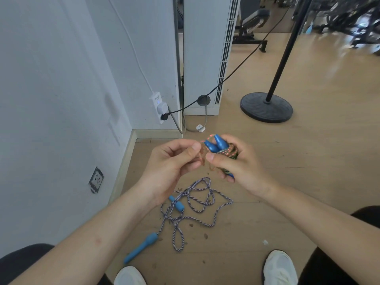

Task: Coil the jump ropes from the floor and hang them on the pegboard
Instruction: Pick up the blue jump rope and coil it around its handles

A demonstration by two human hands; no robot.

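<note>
the right hand is curled around a bundled multicolour jump rope, its two dark blue handles poking up side by side above the fist, with turns of cord wound around them. the left hand has its thumb and forefinger pressed together on a blurred loop of that same rope just beside the handles; it seems to be feeding or tucking the last bit of cord, though the motion blur makes it hard to be sure. so this first rope looks almost fully coiled but not yet secured, in my judgement.

a second jump rope, striped purple and white, lies in a loose tangle on the wooden floor between the person's white shoes and the wall, its two light blue handles lying well apart. it is untouched.

no pegboard is in view, so nothing has been hung yet: finishing this coil, coiling the striped rope, and hanging both all remain.
</note>
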